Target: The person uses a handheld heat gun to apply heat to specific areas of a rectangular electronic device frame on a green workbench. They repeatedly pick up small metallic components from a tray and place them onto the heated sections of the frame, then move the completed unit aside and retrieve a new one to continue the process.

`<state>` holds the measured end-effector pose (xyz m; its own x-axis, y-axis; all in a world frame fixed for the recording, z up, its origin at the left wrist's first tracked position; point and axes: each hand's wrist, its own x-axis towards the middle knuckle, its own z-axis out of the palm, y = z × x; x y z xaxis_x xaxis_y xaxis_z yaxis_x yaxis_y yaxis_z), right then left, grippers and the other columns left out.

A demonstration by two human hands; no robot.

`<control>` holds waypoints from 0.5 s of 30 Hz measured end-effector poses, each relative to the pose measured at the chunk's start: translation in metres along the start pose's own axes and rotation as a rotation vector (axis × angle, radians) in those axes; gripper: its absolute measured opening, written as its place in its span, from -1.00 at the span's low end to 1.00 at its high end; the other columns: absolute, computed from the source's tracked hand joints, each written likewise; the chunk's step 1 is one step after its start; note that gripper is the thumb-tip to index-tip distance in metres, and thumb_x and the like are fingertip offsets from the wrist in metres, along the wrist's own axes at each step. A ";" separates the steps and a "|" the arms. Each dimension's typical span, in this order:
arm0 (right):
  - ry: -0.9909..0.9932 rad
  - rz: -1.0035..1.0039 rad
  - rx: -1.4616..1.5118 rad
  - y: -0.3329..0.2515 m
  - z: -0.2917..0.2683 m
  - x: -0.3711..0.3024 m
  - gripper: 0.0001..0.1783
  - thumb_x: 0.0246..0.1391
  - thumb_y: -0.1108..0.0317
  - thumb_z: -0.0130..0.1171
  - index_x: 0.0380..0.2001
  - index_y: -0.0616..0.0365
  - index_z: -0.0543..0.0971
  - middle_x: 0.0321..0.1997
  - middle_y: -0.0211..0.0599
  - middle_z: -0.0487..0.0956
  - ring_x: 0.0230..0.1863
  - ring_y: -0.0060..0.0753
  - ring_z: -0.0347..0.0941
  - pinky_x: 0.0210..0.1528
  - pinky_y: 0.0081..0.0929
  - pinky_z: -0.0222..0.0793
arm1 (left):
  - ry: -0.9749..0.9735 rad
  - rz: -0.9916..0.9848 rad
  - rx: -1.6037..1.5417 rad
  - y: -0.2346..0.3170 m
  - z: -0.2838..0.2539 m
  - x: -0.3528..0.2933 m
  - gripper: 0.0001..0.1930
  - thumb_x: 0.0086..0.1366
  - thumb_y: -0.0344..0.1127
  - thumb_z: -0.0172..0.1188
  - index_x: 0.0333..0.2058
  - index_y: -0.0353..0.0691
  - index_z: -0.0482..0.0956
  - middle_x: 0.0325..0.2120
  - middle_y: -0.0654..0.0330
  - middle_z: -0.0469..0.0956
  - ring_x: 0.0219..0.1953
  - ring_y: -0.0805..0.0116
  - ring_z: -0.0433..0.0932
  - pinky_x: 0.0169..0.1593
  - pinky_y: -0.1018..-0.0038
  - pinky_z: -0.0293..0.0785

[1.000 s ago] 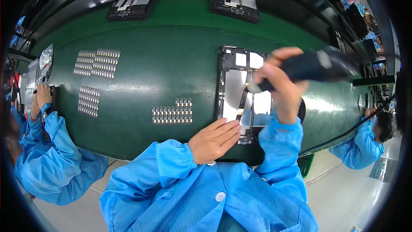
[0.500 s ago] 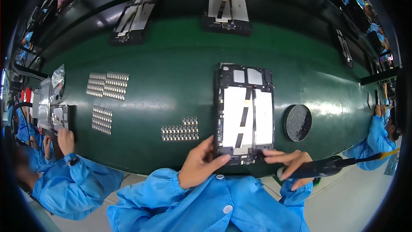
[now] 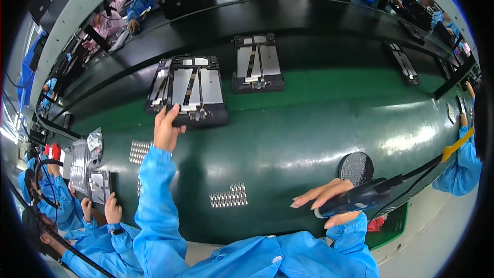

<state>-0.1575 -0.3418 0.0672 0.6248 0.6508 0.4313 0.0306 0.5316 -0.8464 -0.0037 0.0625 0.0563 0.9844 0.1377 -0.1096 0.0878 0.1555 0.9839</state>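
Note:
With my left arm stretched far forward and left, my left hand [image 3: 167, 126] grips the lower left corner of an opened tablet [image 3: 212, 92]. Its insides face up: pale battery panels, dark flat ribbons and a black frame. It overlaps part of another opened tablet [image 3: 158, 90] behind it; whether they touch, I cannot tell. Near the front edge at the right, my right hand [image 3: 329, 198] holds a black corded electric screwdriver [image 3: 350, 202] between thumb and palm, its index and middle fingers stretched out to the left. Just beyond lies a round dark tray of small parts [image 3: 356, 169].
More opened tablets [image 3: 257, 64] lie along the far side. Small component panels [image 3: 229, 196] rest on the green bench [image 3: 288, 139]. At left, a co-worker's hands [image 3: 110, 208] are at another device. A green bin [image 3: 396, 231] stands below the front edge at right.
My left hand has carried the tablet from in front of me to the far left. My right hand, off the tablet, still keeps the screwdriver. The view has tilted upward.

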 end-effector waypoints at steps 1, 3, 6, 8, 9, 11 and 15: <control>0.007 -0.003 0.000 0.004 -0.001 0.004 -0.46 -0.23 0.46 0.36 -0.08 0.29 0.49 0.04 0.26 0.43 0.10 0.17 0.37 0.17 -0.10 0.23 | 0.002 -0.009 0.024 -0.004 -0.010 0.024 -0.79 0.26 -0.21 0.12 -0.28 -0.24 0.42 -0.48 0.23 0.51 -0.56 0.48 0.46 -0.63 0.60 0.34; 0.015 -0.010 -0.020 0.009 -0.004 0.013 -0.48 -0.23 0.48 0.35 -0.09 0.24 0.50 0.03 0.20 0.46 0.08 0.15 0.40 0.12 -0.13 0.28 | -0.008 -0.066 0.074 -0.009 -0.015 0.053 -0.76 0.26 -0.16 0.12 -0.27 -0.22 0.43 -0.47 0.22 0.53 -0.54 0.47 0.48 -0.62 0.60 0.35; 0.092 -0.012 -0.015 0.011 -0.001 0.017 -0.53 -0.24 0.51 0.34 -0.14 0.26 0.51 0.01 0.17 0.48 0.05 0.11 0.43 0.11 -0.14 0.30 | -0.166 -0.159 0.200 -0.014 0.001 0.082 -0.59 0.24 -0.08 0.15 -0.13 -0.32 0.42 -0.40 0.15 0.55 -0.57 0.42 0.49 -0.60 0.58 0.41; 0.150 -0.010 0.013 0.015 0.001 0.024 -0.56 -0.24 0.53 0.34 -0.17 0.26 0.52 -0.01 0.14 0.49 0.04 0.07 0.45 0.10 -0.15 0.31 | -0.086 -0.097 0.578 -0.002 0.006 0.085 -0.41 0.20 -0.01 0.18 0.01 -0.40 0.34 -0.34 0.09 0.56 -0.52 0.39 0.53 -0.57 0.55 0.44; 0.198 0.008 0.007 0.017 0.002 0.024 -0.57 -0.24 0.53 0.34 -0.17 0.26 0.53 -0.02 0.13 0.50 0.03 0.04 0.45 0.10 -0.16 0.32 | -0.043 -0.068 0.764 0.001 0.008 0.083 -0.32 0.18 0.02 0.20 0.08 -0.45 0.30 -0.32 0.06 0.57 -0.50 0.37 0.55 -0.56 0.54 0.46; 0.280 0.036 -0.001 0.020 0.003 0.027 -0.58 -0.24 0.54 0.34 -0.19 0.27 0.53 -0.04 0.10 0.52 0.03 -0.01 0.46 0.09 -0.17 0.33 | 0.109 0.242 1.090 -0.007 -0.047 0.106 -0.26 0.09 0.08 0.26 -0.02 -0.56 0.39 -0.27 -0.10 0.59 -0.22 0.12 0.59 -0.06 0.33 0.44; 0.423 0.007 -0.102 0.028 -0.003 0.027 -0.57 -0.25 0.62 0.33 -0.19 0.29 0.54 -0.05 0.09 0.52 -0.01 -0.11 0.49 0.01 -0.28 0.42 | 0.265 0.297 1.303 -0.004 -0.170 0.145 -0.49 0.09 -0.01 0.27 -0.20 -0.41 0.57 -0.29 -0.10 0.59 -0.16 0.04 0.57 -0.04 0.32 0.42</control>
<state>-0.1378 -0.3106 0.0540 0.8894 0.3635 0.2773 0.0887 0.4578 -0.8846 0.1122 0.2484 0.0121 0.9456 0.2092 0.2493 0.1043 -0.9204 0.3768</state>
